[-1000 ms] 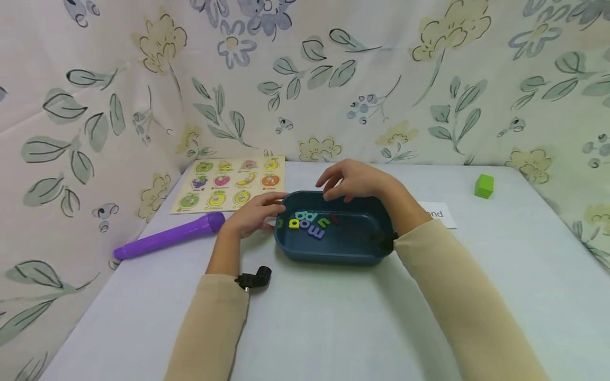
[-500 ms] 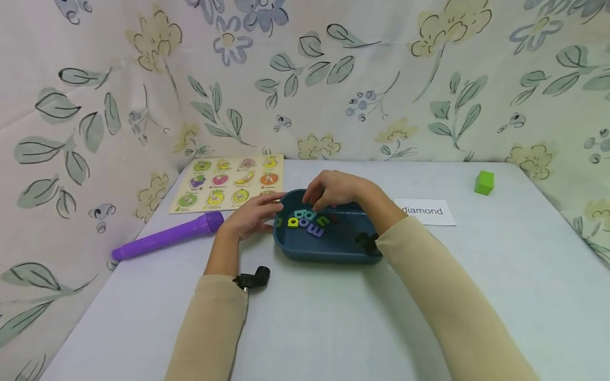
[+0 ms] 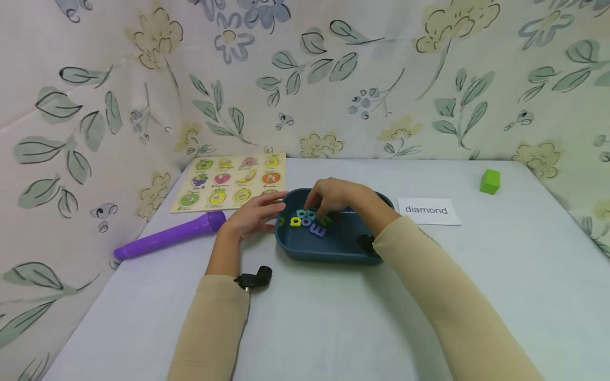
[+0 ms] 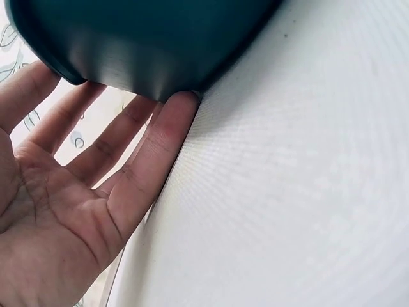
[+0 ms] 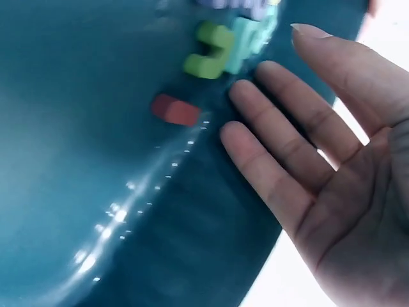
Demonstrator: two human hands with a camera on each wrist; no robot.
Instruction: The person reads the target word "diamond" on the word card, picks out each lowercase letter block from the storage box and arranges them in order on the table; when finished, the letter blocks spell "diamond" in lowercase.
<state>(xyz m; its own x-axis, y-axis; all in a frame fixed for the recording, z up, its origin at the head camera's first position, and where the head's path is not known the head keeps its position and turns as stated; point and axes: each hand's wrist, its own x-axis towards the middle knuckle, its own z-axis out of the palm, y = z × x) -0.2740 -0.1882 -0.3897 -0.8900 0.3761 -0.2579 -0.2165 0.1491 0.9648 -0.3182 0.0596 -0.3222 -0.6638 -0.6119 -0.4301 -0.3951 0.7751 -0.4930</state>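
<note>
A dark teal tray (image 3: 345, 241) holds several small plastic letters, among them a yellow one (image 3: 295, 221) and a purple "m" (image 3: 317, 229). At the tray's left end, my left hand (image 3: 254, 215) touches the outer wall with its fingers extended, as the left wrist view shows. Inside the tray, my right hand (image 3: 335, 193) hovers by the letters. The right wrist view shows its fingers loosely bent and holding nothing, with a teal letter (image 5: 241, 43) near the fingertips. Just beyond them lie a green "u" (image 5: 214, 52) and a small red piece (image 5: 176, 110).
A white card (image 3: 429, 211) reading "diamond" lies right of the tray, with a green block (image 3: 490, 181) farther right. To the left are a fruit picture board (image 3: 229, 182) and a purple microphone-shaped stick (image 3: 167, 235). A floral cloth (image 3: 305, 106) hangs behind the table.
My right hand has moved left and down into the tray toward the letters, uncovering the "diamond" card. The left hand stays at the tray's left end.
</note>
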